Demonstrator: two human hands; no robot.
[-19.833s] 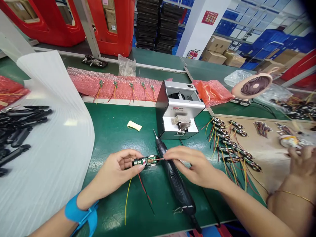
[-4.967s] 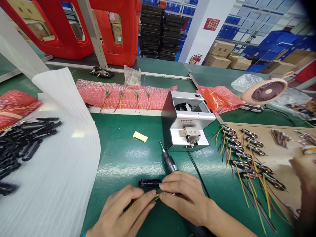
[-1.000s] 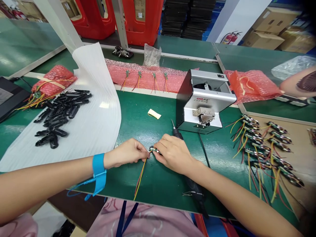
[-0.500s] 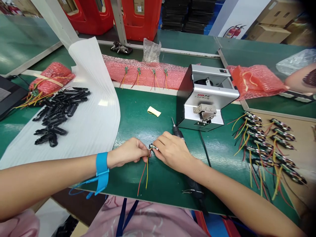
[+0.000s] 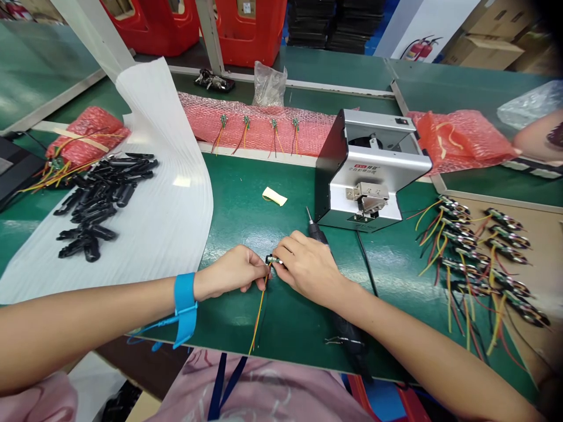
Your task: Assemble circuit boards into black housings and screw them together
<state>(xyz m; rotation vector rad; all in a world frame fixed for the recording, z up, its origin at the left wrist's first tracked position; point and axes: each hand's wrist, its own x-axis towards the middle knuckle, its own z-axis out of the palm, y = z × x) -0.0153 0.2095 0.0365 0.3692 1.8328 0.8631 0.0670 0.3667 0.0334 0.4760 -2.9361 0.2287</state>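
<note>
1. Left hand (image 5: 231, 271) and right hand (image 5: 308, 268) closed, fingertips steadily pinching a small circuit board (image 5: 273, 259) from either end, over the green mat (image 5: 237, 205);
2. its wires (image 5: 259, 316) trail free, untangled;
3. an electric screwdriver (image 5: 317, 235) lies just beside the right hand.

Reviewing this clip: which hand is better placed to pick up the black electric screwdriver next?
Probably the right hand: it lies right over the electric screwdriver, whose tip shows just beyond its fingers. The left hand is on the far side of the small circuit board, which both hands are pinching.
</note>
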